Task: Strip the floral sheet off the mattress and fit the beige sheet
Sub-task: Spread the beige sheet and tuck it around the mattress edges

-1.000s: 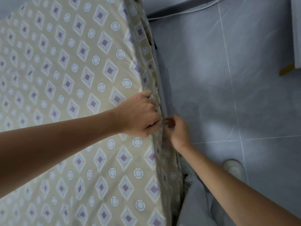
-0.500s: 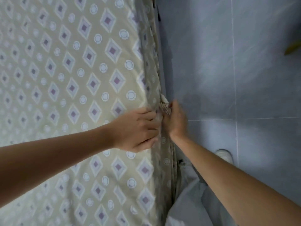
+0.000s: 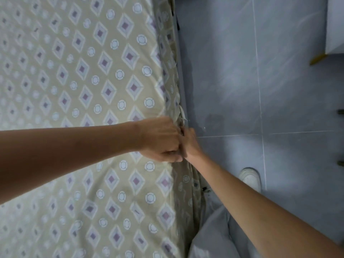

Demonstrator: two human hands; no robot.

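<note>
We see the beige sheet (diamond print) spread over the mattress top | our left hand curls over its side edge, gripping cloth | our right hand touches it, pinching the hanging hem | grey floor beyond.

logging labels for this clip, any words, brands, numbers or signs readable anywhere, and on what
None: no readable text in the head view.
The patterned sheet shows only diamonds and circles, no letters.
The white shoe and the floor tiles carry no visible marking.
</note>
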